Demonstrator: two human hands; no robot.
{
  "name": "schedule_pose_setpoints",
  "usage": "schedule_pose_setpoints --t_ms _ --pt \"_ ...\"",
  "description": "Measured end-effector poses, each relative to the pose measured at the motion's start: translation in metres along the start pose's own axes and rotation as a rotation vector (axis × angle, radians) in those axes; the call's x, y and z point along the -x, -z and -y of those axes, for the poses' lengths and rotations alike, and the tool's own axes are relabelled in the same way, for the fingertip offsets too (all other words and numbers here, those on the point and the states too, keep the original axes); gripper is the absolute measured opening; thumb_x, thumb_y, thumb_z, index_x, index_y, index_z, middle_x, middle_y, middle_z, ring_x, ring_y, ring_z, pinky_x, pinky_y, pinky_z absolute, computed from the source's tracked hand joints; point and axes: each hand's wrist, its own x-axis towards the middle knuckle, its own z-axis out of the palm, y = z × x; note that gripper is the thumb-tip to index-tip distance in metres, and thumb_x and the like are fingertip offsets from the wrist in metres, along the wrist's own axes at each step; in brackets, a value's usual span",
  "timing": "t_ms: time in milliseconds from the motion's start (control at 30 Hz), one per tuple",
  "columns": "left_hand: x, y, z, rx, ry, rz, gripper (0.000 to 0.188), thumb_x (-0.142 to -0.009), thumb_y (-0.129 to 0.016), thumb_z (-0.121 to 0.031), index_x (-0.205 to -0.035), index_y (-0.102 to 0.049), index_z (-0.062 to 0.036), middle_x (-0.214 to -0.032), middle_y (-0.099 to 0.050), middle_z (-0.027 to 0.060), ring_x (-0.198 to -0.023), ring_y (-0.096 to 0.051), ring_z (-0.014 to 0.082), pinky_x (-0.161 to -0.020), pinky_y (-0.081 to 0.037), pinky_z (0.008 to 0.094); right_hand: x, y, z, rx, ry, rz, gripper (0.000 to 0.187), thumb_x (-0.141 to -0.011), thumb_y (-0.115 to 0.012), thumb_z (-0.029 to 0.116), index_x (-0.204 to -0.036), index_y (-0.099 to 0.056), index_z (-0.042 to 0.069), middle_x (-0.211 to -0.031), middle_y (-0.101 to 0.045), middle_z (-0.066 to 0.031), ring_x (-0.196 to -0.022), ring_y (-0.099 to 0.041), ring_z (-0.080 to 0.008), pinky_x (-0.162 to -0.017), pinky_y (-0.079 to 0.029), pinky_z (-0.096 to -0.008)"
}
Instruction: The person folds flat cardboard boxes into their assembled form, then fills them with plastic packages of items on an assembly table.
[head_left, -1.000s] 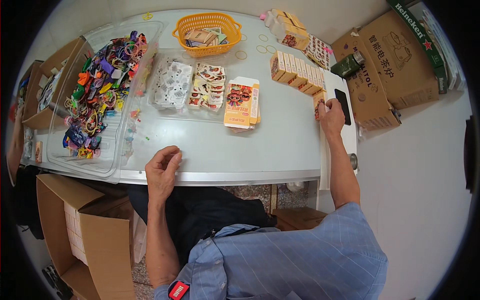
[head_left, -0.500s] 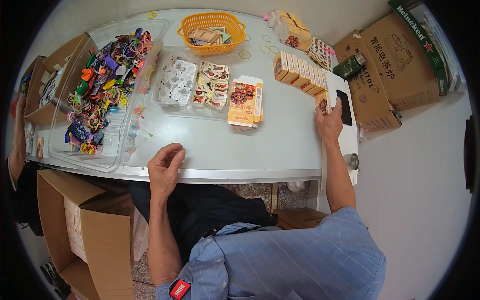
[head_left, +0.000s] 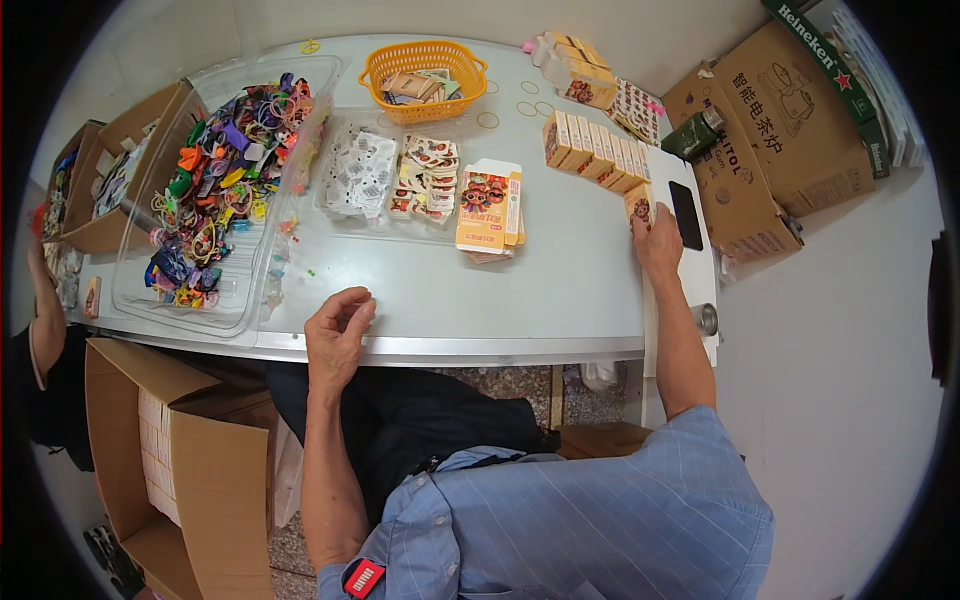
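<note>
At the near end of a row of small orange and cream boxes (head_left: 597,155), my right hand (head_left: 657,245) has its fingers closed round the last small box (head_left: 639,203). That box stands against the row, and my fingers partly hide it. My left hand (head_left: 338,335) hovers by the table's front edge, loosely curled, thumb apart from the fingers and nothing visible in it. Between the hands lies a stack of flattened orange cartons (head_left: 489,212) with cartoon figures. Left of it are a pile of printed cards (head_left: 425,180) and a clear tray of white packets (head_left: 358,168).
A large clear bin (head_left: 235,300) holds many colourful trinkets. Behind stands an orange basket (head_left: 425,105) with cards, near several rubber bands (head_left: 487,120). A black phone (head_left: 686,215) and metal can (head_left: 706,320) sit at right. Another person's arm (head_left: 48,310) reaches in at far left, above an open carton (head_left: 215,500).
The view has tilted slightly, so the table's left side sits lower. My right hand stays at the last box with a small shift; my left hand has barely moved.
</note>
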Motion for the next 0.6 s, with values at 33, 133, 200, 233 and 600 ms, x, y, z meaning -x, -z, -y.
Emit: schedule_pose_setpoints --t_ms 33,133,200,233,600 --pt "0.0 0.0 0.0 -0.003 -0.007 -0.002 0.024 -0.093 -0.075 -0.012 -0.114 -0.072 -0.0007 -0.094 -0.072 0.0023 -0.083 -0.063 0.0088 -0.077 -0.051 0.0237 0.002 0.004 0.001 -0.006 0.001 -0.004 0.059 -0.088 -0.07 0.029 -0.135 -0.053 -0.002 -0.12 -0.064 -0.0263 -0.111 -0.063 -0.0408 -0.093 -0.051 -0.0483" --pt "0.002 0.0 0.0 -0.011 -0.032 -0.001 0.024 -0.093 -0.075 -0.011 -0.114 -0.072 -0.0009 -0.094 -0.072 0.0023 -0.083 -0.063 0.0088 -0.077 -0.052 0.0237 0.009 0.018 0.0 -0.038 0.059 0.05 0.043 -0.089 -0.07 0.025 -0.125 -0.063 0.002 -0.116 -0.067 -0.0218 -0.108 -0.064 -0.0401 -0.092 -0.051 -0.0474" --pt "0.004 0.001 -0.001 -0.016 -0.035 -0.002 0.024 -0.092 -0.074 -0.011 -0.114 -0.072 -0.0008 -0.094 -0.072 0.0027 -0.084 -0.063 0.009 -0.077 -0.052 0.024 0.005 0.026 0.002 -0.151 0.365 0.143 0.036 -0.087 -0.071 0.017 -0.121 -0.066 0.007 -0.112 -0.067 -0.0168 -0.106 -0.063 -0.0375 -0.093 -0.05 -0.0451" --pt "0.004 0.001 -0.002 -0.019 -0.037 0.004 0.024 -0.092 -0.074 -0.011 -0.114 -0.072 -0.0008 -0.094 -0.072 0.0027 -0.084 -0.063 0.009 -0.077 -0.052 0.024 -0.001 0.031 0.004 -0.153 0.359 0.141 0.036 -0.087 -0.071 0.017 -0.121 -0.066 0.007 -0.112 -0.067 -0.0168 -0.106 -0.063 -0.0375 -0.093 -0.05 -0.0451" --pt "0.002 0.0 0.0 -0.034 -0.03 0.01 0.025 -0.093 -0.074 -0.009 -0.116 -0.07 -0.0005 -0.1 -0.072 0.0035 -0.086 -0.066 0.01 -0.073 -0.053 0.0233 -0.082 0.027 0.005 -0.128 0.522 0.209 0.026 -0.076 -0.075 0.003 -0.096 -0.058 0.002 -0.095 -0.061 -0.0136 -0.094 -0.059 -0.0327 -0.085 -0.049 -0.0415"
